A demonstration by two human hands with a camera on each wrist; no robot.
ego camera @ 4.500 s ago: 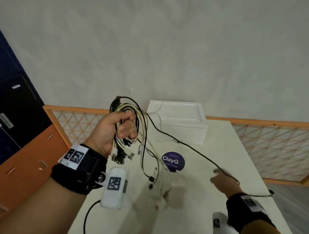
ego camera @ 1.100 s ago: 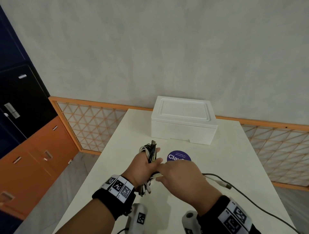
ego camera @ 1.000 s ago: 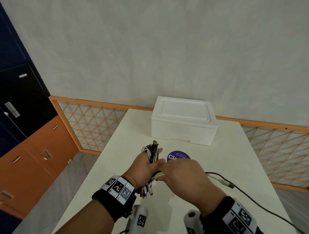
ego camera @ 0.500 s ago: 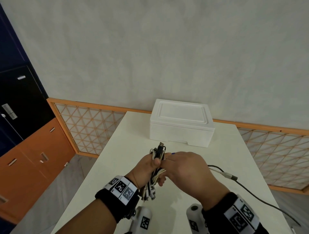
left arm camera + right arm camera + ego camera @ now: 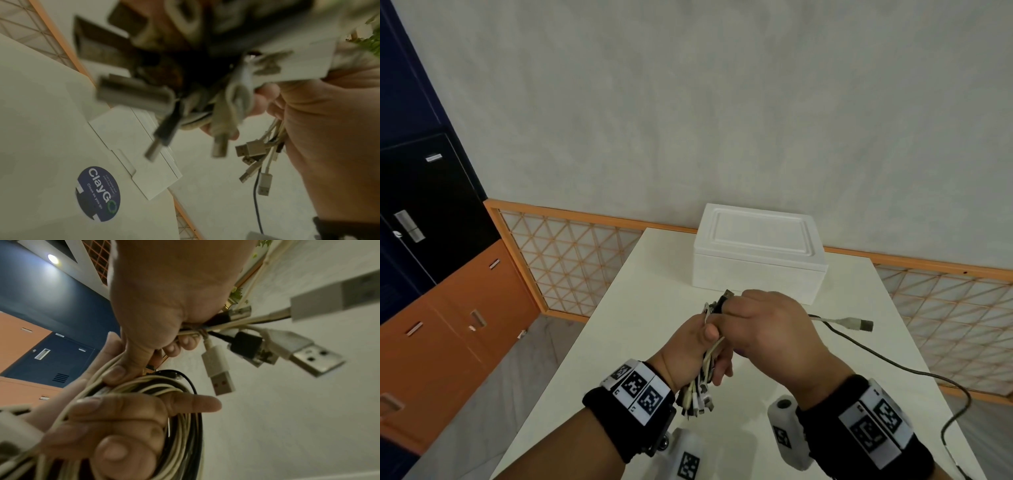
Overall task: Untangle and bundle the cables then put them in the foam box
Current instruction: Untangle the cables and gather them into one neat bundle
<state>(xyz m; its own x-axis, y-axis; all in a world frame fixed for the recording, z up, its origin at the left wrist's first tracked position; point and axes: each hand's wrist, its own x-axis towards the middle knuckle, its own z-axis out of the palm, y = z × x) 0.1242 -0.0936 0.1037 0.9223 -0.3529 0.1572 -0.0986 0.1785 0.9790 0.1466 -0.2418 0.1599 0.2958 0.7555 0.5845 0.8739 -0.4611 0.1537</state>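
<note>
My left hand [image 5: 705, 342] grips a bundle of white and black cables [image 5: 703, 380] above the table's middle. Its plugs hang below the fist and a black plug sticks out on top. My right hand [image 5: 736, 308] lies over the bundle's top, its fingers curled round several cable ends [image 5: 205, 327]. A white USB plug [image 5: 858, 324] juts out to its right. In the right wrist view the left hand's fingers [image 5: 123, 415] hold the coiled loops [image 5: 185, 426]. A dark cable [image 5: 914, 368] trails right over the table edge. The white foam box [image 5: 756, 253] stands shut behind.
The white table [image 5: 640, 308] has a round purple sticker [image 5: 98, 193] in front of the foam box [image 5: 133, 146]. An orange lattice rail [image 5: 571, 260] runs behind the table. Orange and dark cabinets [image 5: 448, 308] stand at the left.
Both hands have lifted the bundle slightly toward the box. The right hand has slid up over the bundle's top, and the white USB plug has risen off the table.
</note>
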